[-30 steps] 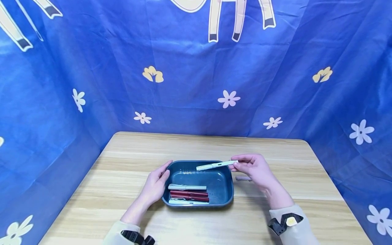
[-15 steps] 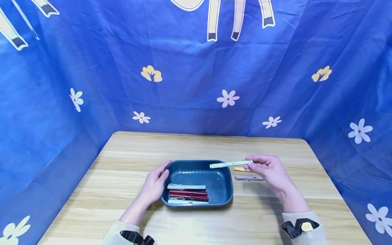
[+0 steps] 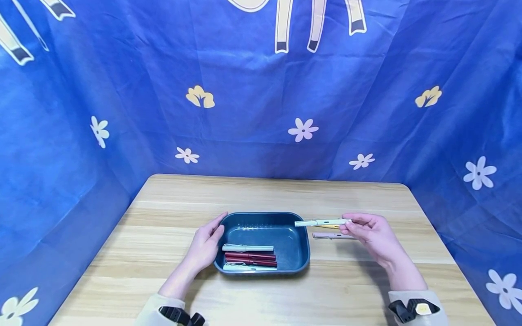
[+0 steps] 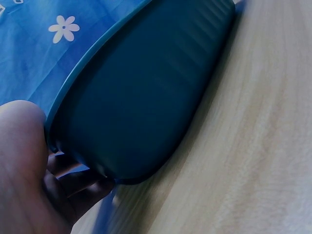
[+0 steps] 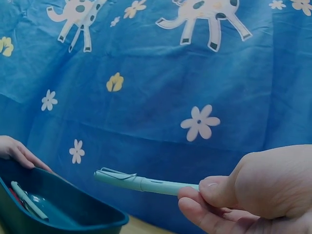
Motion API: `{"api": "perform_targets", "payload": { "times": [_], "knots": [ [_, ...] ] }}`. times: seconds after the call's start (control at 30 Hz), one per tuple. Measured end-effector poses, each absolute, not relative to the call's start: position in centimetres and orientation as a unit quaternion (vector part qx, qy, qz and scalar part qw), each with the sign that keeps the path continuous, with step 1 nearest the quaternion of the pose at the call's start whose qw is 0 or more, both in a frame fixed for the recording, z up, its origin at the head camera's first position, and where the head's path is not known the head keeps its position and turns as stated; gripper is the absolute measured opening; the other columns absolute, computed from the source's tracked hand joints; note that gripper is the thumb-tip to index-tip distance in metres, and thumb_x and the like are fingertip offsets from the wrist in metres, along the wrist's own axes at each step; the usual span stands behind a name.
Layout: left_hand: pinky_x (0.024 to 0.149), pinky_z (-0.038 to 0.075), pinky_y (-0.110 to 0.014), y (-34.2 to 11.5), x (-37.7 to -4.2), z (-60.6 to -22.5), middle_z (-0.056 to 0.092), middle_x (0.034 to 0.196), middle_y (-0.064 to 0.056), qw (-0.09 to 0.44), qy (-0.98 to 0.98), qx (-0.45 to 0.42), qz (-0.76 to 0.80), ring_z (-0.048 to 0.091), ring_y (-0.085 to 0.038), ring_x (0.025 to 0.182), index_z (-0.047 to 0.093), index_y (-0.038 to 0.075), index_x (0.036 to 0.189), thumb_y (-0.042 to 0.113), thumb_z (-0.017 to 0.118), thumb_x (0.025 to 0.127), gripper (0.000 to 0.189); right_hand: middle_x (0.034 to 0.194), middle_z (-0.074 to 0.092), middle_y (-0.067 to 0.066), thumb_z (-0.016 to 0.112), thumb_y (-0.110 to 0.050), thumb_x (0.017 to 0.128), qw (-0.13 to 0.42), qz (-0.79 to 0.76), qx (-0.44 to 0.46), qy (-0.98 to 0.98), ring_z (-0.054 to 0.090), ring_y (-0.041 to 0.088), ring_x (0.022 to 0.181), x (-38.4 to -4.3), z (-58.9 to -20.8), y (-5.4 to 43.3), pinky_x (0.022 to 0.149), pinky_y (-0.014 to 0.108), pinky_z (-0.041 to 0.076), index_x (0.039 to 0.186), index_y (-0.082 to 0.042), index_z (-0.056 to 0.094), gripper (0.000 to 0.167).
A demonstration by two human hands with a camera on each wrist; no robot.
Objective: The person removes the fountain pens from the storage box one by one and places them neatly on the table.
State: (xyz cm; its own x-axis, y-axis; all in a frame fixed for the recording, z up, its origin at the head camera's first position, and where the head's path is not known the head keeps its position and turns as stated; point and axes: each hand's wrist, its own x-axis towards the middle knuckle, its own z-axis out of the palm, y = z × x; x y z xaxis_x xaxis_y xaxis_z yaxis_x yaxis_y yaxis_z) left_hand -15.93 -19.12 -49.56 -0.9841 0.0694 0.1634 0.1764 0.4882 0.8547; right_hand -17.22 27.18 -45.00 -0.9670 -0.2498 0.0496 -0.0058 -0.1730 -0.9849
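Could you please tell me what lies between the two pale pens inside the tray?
In the head view, two dark red pens lie between them in the tray.

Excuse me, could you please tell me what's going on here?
A person steadies a dark teal bin on the table with their left hand, while their right hand pinches a mint-green pen by one end, held up near the bin's right end. Four pens lie inside: one pale blue, two dark red and one pale mint. A yellow pen and a greyish-purple pen lie on the table to the right.
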Motion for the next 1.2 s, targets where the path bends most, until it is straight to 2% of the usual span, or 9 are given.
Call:
{"api": "perform_targets", "payload": {
  "times": [0.23,0.53,0.8,1.2],
  "knots": [
    [0.124,0.031,-0.055,-19.2,-15.9,-49.4,0.049,0.157,-0.021,0.054,-0.861,-0.072,-0.501,0.043,-0.038,0.147,0.048,0.001,0.157,0.010,0.046,0.113,0.045,0.099,0.078,0.013,0.062,0.011,0.101,0.081,-0.769,-0.093,0.627,0.078,0.020,0.092,-16.9,-46.1,28.4,0.091,0.035,0.062,0.121,0.010,0.072,0.022],
    [0.123,0.032,-0.056,-19.2,-15.9,-49.5,0.050,0.156,-0.022,0.063,-0.859,-0.079,-0.501,0.044,-0.039,0.146,0.049,-0.001,0.156,0.009,0.047,0.113,0.044,0.100,0.078,0.015,0.060,0.013,0.101,0.090,-0.781,-0.075,0.613,0.078,0.019,0.092,-16.7,-48.2,30.0,0.091,0.031,0.062,0.120,0.010,0.072,0.023],
    [0.123,0.031,-0.056,-19.1,-15.9,-49.5,0.049,0.157,-0.022,0.060,-0.859,-0.078,-0.502,0.043,-0.039,0.146,0.049,0.000,0.156,0.009,0.047,0.113,0.045,0.103,0.078,0.015,0.063,0.011,0.100,0.100,-0.770,-0.034,0.629,0.078,0.021,0.095,-16.6,-49.5,30.9,0.092,0.032,0.061,0.127,0.021,0.062,0.029],
    [0.123,0.031,-0.056,-19.2,-15.9,-49.6,0.049,0.157,-0.022,0.058,-0.860,-0.077,-0.501,0.044,-0.039,0.146,0.049,0.000,0.157,0.009,0.047,0.113,0.045,0.105,0.077,0.017,0.062,0.010,0.101,0.110,-0.753,-0.005,0.649,0.077,0.021,0.096,-16.3,-51.1,31.8,0.092,0.032,0.061,0.134,0.028,0.051,0.039]
  ]
}}
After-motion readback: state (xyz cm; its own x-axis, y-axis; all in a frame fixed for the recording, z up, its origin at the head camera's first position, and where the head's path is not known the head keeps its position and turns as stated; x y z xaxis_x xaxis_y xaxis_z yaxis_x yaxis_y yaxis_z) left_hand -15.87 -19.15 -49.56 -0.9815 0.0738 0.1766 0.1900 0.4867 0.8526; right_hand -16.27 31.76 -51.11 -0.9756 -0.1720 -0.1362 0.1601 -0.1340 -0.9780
